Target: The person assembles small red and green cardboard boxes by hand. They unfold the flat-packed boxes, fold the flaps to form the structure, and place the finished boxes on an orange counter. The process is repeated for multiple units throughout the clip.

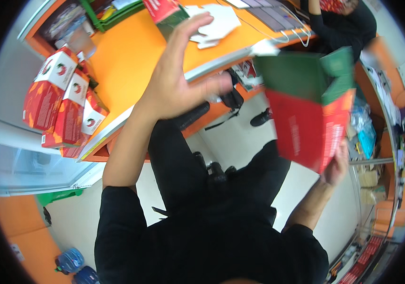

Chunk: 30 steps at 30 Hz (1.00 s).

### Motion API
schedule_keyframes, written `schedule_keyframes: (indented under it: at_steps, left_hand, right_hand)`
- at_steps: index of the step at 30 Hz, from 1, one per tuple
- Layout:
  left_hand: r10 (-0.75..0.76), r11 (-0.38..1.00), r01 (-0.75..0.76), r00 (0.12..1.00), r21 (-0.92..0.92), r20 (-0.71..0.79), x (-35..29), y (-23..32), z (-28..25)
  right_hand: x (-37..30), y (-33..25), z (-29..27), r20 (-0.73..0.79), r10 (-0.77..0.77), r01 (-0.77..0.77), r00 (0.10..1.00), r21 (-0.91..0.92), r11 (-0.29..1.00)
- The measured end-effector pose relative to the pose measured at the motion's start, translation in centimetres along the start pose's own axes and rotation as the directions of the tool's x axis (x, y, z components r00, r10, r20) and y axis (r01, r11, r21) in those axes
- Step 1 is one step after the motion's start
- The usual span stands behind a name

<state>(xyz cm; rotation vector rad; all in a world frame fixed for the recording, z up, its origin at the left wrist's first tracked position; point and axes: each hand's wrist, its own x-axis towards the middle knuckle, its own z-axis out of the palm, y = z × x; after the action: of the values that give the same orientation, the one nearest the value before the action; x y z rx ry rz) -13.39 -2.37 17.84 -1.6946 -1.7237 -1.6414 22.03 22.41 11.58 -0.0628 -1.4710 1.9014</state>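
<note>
My right hand [337, 163] grips the lower corner of a red and green carton [299, 113], held up off the table to the right. The carton's green flaps stand loose at its top, and it is slightly blurred. My left hand [176, 83] is raised over the table's front edge, fingers spread and thumb out, holding nothing. Beyond it, on the orange table [127, 57], lies another red and green carton [171, 19] beside flat white card pieces [219, 23]. Several red cartons with white ends [63, 102] are piled at the table's left end.
A green tray [112, 19] sits at the far left of the table, near a clear plastic container [79, 42]. Dark flat panels [271, 16] with white cables [302, 35] lie at the back. Another person [342, 31] is at the far right. Blue water bottles [70, 260] stand at the lower left.
</note>
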Motion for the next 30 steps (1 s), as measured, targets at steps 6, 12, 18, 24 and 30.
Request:
schedule_keyframes:
  at_steps: [6, 12, 18, 24, 30]
  left_hand:
    - [-0.165, 0.957, 0.290, 0.630, -0.032, 0.759, -5.3, 2.9, 3.0]
    - [-0.382, 0.920, 0.274, 0.462, 0.281, 0.800, -13.2, 3.8, 7.9]
    - [-0.352, 0.755, 0.620, 0.106, 0.215, 0.930, -14.8, 1.6, 7.9]
    - [-0.406, 0.409, 0.859, -0.131, 0.308, 0.905, -15.8, -2.6, 7.7]
    - [-0.467, 0.316, 0.850, -0.247, 0.421, 0.849, -17.1, -3.0, 10.2]
  right_hand:
    - [-2.5, 10.5, -2.3, 0.161, 0.515, -0.521, 0.842, -0.011, 0.854]
    - [-0.5, 13.3, 3.1, 0.380, 0.484, -0.446, 0.788, -0.189, 0.875]
    - [-3.9, 16.2, 3.4, 0.320, 0.658, -0.682, 0.682, -0.047, 0.730]
    - [-6.0, 16.3, 1.8, 0.493, 0.437, -0.562, 0.753, 0.135, 0.816]
    - [-5.9, 14.9, 5.0, 0.077, 0.685, -0.618, 0.724, -0.368, 0.695]
